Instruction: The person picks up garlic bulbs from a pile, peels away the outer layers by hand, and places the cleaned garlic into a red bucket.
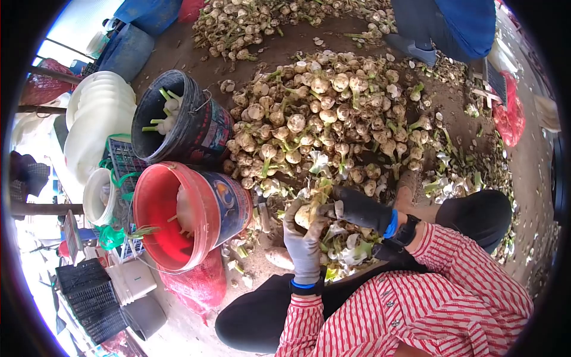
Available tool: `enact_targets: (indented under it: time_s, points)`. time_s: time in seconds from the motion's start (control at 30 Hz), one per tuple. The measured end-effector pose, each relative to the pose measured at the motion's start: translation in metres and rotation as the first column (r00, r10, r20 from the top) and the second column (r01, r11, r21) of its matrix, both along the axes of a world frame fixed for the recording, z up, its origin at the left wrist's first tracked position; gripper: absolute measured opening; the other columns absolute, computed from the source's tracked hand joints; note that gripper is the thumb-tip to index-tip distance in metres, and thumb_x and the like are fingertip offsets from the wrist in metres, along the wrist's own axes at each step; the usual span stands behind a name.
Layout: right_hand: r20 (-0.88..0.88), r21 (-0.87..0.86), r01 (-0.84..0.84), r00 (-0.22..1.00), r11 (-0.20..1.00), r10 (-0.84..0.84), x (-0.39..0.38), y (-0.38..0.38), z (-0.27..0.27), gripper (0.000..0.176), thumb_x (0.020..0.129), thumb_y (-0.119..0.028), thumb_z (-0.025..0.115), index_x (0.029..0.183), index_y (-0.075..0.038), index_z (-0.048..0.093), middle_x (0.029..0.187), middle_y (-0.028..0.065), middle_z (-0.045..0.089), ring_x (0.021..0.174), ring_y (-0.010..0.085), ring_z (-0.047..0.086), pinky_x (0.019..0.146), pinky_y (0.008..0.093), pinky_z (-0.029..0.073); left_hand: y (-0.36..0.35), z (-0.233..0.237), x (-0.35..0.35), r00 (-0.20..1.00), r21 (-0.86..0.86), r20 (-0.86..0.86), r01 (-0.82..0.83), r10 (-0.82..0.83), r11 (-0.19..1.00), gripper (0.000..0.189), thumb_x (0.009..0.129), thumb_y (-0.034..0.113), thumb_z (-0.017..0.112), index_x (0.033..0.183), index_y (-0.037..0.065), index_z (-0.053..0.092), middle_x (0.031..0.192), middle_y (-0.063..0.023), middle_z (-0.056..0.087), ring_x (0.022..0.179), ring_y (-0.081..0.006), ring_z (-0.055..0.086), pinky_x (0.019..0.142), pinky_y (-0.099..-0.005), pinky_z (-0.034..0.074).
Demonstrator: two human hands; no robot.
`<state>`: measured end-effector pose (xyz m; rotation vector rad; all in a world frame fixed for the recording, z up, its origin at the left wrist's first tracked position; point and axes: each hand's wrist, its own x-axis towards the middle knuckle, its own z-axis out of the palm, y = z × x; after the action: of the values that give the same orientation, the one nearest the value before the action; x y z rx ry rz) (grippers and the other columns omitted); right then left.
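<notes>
My left hand (303,247), in a grey glove, is closed around a pale brown bulb (304,216) that has a yellowish-green stalk. From the other side, my right hand (361,209), in a darker glove, meets the bulb with its fingers curled and pressed together. Whatever those fingers grip is hidden. White and green peelings (351,250) lie on the ground just below both hands. A large heap of similar unpeeled bulbs (327,116) spreads out in front of me, some with stalks.
On my left, a red bucket (163,208) and a black bucket (169,95) hold white bulbs with green stalks. A red mesh bag (199,282), a black crate (89,297) and white containers (131,279) stand nearby. Another person's leg (416,30) shows beyond the heap at upper right.
</notes>
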<state>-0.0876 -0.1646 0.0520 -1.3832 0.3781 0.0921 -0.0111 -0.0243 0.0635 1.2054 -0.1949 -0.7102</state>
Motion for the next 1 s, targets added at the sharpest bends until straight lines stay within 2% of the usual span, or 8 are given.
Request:
enact_targets:
  time_s: [0.3,0.37,0.6,0.67,0.77,0.83,0.9,1.0]
  points:
    - [0.075,0.330,0.207,0.967,0.921,-0.244,-0.001,0.006,-0.031,0.031,0.083,-0.027,0.057,0.095,0.002,0.058,0.078,0.0005,0.055,0.068,0.0089,0.050,0.061,0.0251,0.043,0.002,-0.022,-0.002,0.997,0.066,0.076,-0.010,0.005,0.998,0.057,0.070,0.009,0.074,0.118,-0.001,0.045,0.117,-0.0087,0.047,0.105,-0.0170,0.047,0.091,-0.0294,0.042]
    - [0.199,-0.267,0.065,0.980,0.962,-0.012,0.000,0.000,-0.021,0.025,0.083,-0.023,0.055,0.089,0.001,0.057,0.076,0.0015,0.054,0.067,0.0085,0.050,0.061,0.0251,0.042,0.004,-0.030,-0.002,0.961,0.189,0.275,-0.026,-0.028,0.982,0.055,0.069,0.009,0.074,0.116,-0.001,0.048,0.114,-0.0082,0.048,0.104,-0.0170,0.047,0.092,-0.0291,0.038]
    - [-0.060,0.101,0.206,0.978,0.973,-0.200,0.000,0.004,-0.020,0.016,0.075,-0.009,0.051,0.084,0.001,0.058,0.069,0.0081,0.055,0.059,0.0136,0.050,0.053,0.0300,0.042,0.006,-0.029,-0.004,0.941,0.241,0.336,-0.057,-0.028,0.969,0.051,0.069,0.012,0.075,0.112,-0.002,0.051,0.110,-0.0086,0.049,0.101,-0.0173,0.048,0.089,-0.0300,0.040]
    - [-0.206,-0.311,0.115,0.961,0.943,-0.185,0.003,0.008,-0.013,0.017,0.071,-0.009,0.054,0.084,0.002,0.056,0.063,0.0108,0.055,0.056,0.0171,0.052,0.050,0.0325,0.041,0.007,-0.030,-0.007,0.943,0.285,0.333,-0.095,-0.006,0.954,0.049,0.070,0.014,0.075,0.110,-0.002,0.052,0.110,-0.0093,0.049,0.096,-0.0171,0.050,0.089,-0.0303,0.040]
    - [0.028,-0.310,0.253,0.966,0.917,-0.257,0.003,0.020,-0.016,0.027,0.070,-0.004,0.051,0.096,0.002,0.057,0.060,0.0081,0.055,0.049,0.0105,0.046,0.043,0.0286,0.037,0.011,-0.038,-0.003,0.978,0.057,-0.196,-0.057,0.068,0.997,0.050,0.075,0.034,0.069,0.108,0.001,0.052,0.103,-0.0085,0.055,0.089,-0.0183,0.055,0.081,-0.0302,0.046]
    - [0.059,-0.383,0.204,0.979,0.901,-0.196,0.002,0.018,-0.027,0.024,0.071,-0.006,0.053,0.093,0.004,0.056,0.063,0.0110,0.057,0.054,0.0146,0.051,0.048,0.0319,0.040,0.015,-0.055,-0.002,0.792,-0.016,-0.600,-0.150,0.110,0.989,0.057,0.076,0.053,0.059,0.107,0.005,0.053,0.102,-0.0094,0.059,0.084,-0.0216,0.059,0.073,-0.0300,0.050]
    - [0.085,-0.455,0.156,0.988,0.877,-0.132,0.001,0.018,-0.035,0.023,0.071,-0.007,0.056,0.091,0.006,0.055,0.066,0.0140,0.059,0.059,0.0187,0.056,0.054,0.0353,0.044,0.019,-0.059,0.001,0.739,-0.070,-0.672,-0.127,0.047,0.989,0.057,0.076,0.053,0.059,0.108,0.006,0.052,0.103,-0.0092,0.058,0.086,-0.0210,0.058,0.073,-0.0312,0.050]
    - [0.116,-0.084,0.274,0.958,0.958,-0.264,0.004,0.023,-0.036,0.027,0.077,-0.009,0.057,0.099,0.006,0.053,0.078,0.0149,0.062,0.067,0.0184,0.058,0.060,0.0350,0.046,0.013,-0.048,0.002,0.688,-0.140,-0.725,-0.105,-0.030,0.985,0.056,0.079,0.055,0.053,0.109,0.007,0.052,0.104,-0.0093,0.058,0.087,-0.0203,0.058,0.067,-0.0306,0.051]
